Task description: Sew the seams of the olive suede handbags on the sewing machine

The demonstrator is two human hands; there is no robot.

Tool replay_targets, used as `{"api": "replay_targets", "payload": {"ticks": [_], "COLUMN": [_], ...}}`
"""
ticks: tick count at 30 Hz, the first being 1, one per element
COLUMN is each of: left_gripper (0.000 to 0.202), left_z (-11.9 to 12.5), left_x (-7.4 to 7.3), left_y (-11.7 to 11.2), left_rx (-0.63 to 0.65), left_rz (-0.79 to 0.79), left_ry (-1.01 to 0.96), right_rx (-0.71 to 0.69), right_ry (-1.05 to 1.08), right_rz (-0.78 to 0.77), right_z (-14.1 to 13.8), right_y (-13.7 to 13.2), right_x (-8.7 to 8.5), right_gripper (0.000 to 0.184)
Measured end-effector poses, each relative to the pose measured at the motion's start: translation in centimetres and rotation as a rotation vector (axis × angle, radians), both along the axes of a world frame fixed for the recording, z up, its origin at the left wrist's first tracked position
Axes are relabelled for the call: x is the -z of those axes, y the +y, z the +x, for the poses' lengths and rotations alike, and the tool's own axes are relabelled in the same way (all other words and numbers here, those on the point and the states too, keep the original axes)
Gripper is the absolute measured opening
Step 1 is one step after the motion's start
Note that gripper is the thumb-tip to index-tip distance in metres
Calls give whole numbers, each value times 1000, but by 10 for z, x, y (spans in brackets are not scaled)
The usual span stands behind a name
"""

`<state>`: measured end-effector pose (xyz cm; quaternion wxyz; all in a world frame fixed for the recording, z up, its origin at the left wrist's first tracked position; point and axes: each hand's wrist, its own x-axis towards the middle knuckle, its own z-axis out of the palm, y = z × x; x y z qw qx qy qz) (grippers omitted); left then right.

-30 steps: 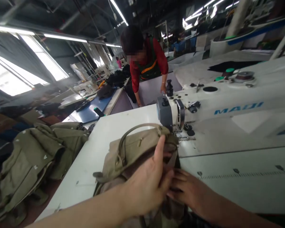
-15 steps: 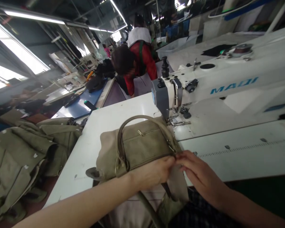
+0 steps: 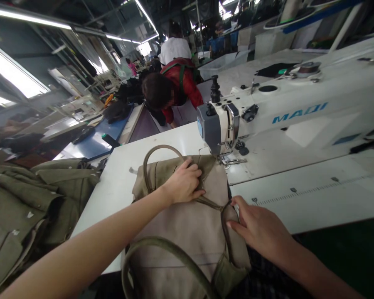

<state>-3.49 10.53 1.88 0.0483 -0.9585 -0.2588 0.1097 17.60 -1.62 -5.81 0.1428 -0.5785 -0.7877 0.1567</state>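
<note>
An olive handbag (image 3: 187, 224), its pale inner side showing, lies across the sewing table's front edge. One of its rounded handles (image 3: 162, 148) stands up at the far side, and another handle (image 3: 162, 242) curves at the near side. My left hand (image 3: 183, 180) is closed on the far part of the bag, its fingers curled over the olive cloth beside the handle. At the bag's right side, my right hand (image 3: 257, 220) pinches the dark-trimmed edge between thumb and fingers. The sewing machine's needle and presser foot (image 3: 232, 161) stand just beyond the bag's far right corner.
The white sewing machine (image 3: 299, 112) fills the right side above the white table (image 3: 124, 162). Several olive bag pieces (image 3: 40, 195) are heaped at the left. Beyond the table a person in red (image 3: 187, 83) bends over a work surface, and a plastic bin (image 3: 222, 64) stands behind.
My left hand has moved from the zipper edge near my right hand up to the bag's far part. The bag has opened out, showing more pale inside. My right hand still holds its edge.
</note>
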Motion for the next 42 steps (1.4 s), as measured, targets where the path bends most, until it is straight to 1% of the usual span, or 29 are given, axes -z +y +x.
{"api": "replay_targets", "payload": {"ticks": [2, 3, 4, 6, 8, 11, 12, 14, 16, 17, 18, 19, 20, 21, 22, 23, 25, 26, 28, 31, 33, 34, 36, 38, 40, 42], "left_gripper": [28, 28, 36, 55, 60, 51, 46, 36, 31, 32, 35, 37, 35, 27, 16, 17, 39, 43, 39, 23, 13, 16, 35, 56, 66, 69], "left_z": [-5, -6, -6, -3, 1, 7, 8, 9, 10, 10, 11, 13, 15, 17, 19, 21, 23, 23, 21, 17, 16, 17, 18, 19, 19, 18], "left_x": [20, 26, 29, 29, 22, 17, 17, 21, 27, 30, 31, 32, 32, 31, 30, 29, 27, 26, 28, 31, 31, 30, 26, 23, 22, 25], "left_y": [-6, -10, -13, -17, -17, -12, -12, -12, -14, -15, -16, -16, -16, -16, -15, -15, -13, -13, -13, -15, -18, -18, -18, -16, -14, -12], "left_rx": [-5, -28, -50, -75, -72, -61, -47, -11, -3, -18, -39, -60, -83, -104, -121, -135, -139, -129, -99, -92, -131, -152, -172, -159, -129, -98], "left_rz": [-18, -27, -41, -91, -147, -162, -154, -153, -171, -181, -192, -201, -207, -214, -225, -238, -267, -277, -279, -257, -251, -254, -267, -279, -281, -274], "left_ry": [-123, -181, -226, -253, -212, -174, -185, -213, -231, -237, -245, -255, -267, -275, -276, -268, -243, -234, -225, -229, -247, -258, -272, -262, -228, -191], "right_rx": [7, 4, 1, 15, 50, 138, 167, 224, 267, 281, 276, 257, 225, 182, 130, 70, -65, -140, -239, -245, -277, -304, -346, -338, -340, -350], "right_ry": [29, 51, 75, 147, 282, 626, 745, 925, 985, 968, 921, 850, 769, 691, 626, 576, 496, 458, 378, 297, 300, 326, 394, 440, 445, 435], "right_rz": [-13, -1, 16, 39, -11, -184, -239, -345, -452, -482, -478, -439, -379, -313, -241, -163, 10, 101, 261, 422, 450, 434, 380, 358, 369, 396], "right_z": [-1, -3, -5, -9, -14, -20, -20, -20, -18, -16, -14, -12, -10, -7, -4, 0, 6, 9, 14, 15, 11, 8, 2, -2, -3, -2], "right_y": [1, 1, 1, 0, -1, -4, -5, -7, -9, -10, -12, -13, -14, -16, -17, -19, -20, -20, -17, -9, -4, -2, -1, -1, -3, -4], "right_x": [-3, -5, -7, -11, -12, -8, -5, 1, 5, 5, 4, 2, 0, -1, -2, -2, 0, 2, 6, 8, 6, 5, 4, 5, 8, 14], "right_gripper": [8, 7, 9, 12, 12, 9, 9, 16, 23, 23, 22, 18, 14, 14, 18, 25, 40, 44, 39, 26, 26, 27, 27, 28, 27, 28]}}
